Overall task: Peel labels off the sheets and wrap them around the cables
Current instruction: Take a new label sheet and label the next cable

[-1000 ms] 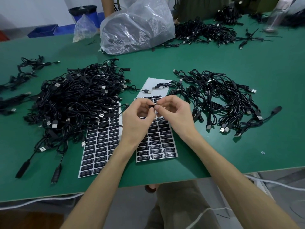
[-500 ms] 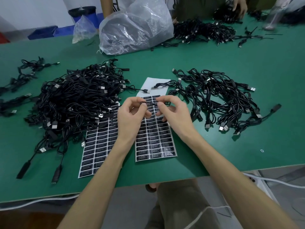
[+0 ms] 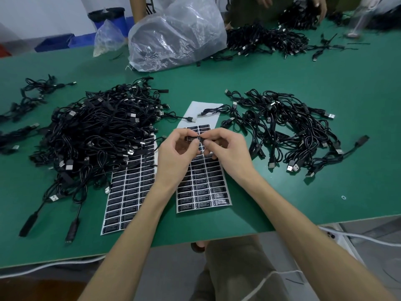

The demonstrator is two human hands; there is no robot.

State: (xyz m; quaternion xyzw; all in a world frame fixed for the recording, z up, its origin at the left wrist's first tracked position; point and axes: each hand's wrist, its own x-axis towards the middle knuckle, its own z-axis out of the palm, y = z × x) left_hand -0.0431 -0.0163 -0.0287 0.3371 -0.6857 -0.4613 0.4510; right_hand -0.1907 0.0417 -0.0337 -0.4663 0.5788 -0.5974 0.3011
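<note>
— Middle of the frame: the left hand and right hand meet, the fingers of both pinching one small black label above the upper end of the label sheet.
— And the cables?
— A big cable heap centre left and a looser cable pile centre right, both on the green counter. A second sheet lies partly under the heap.

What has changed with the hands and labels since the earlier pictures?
Half a second ago both hands' fingertips touched the top rows of the right label sheet. Now the left hand and right hand are slightly raised, pinching a black label between them. Both sheets, the cable piles and plastic bag stayed put.
</note>
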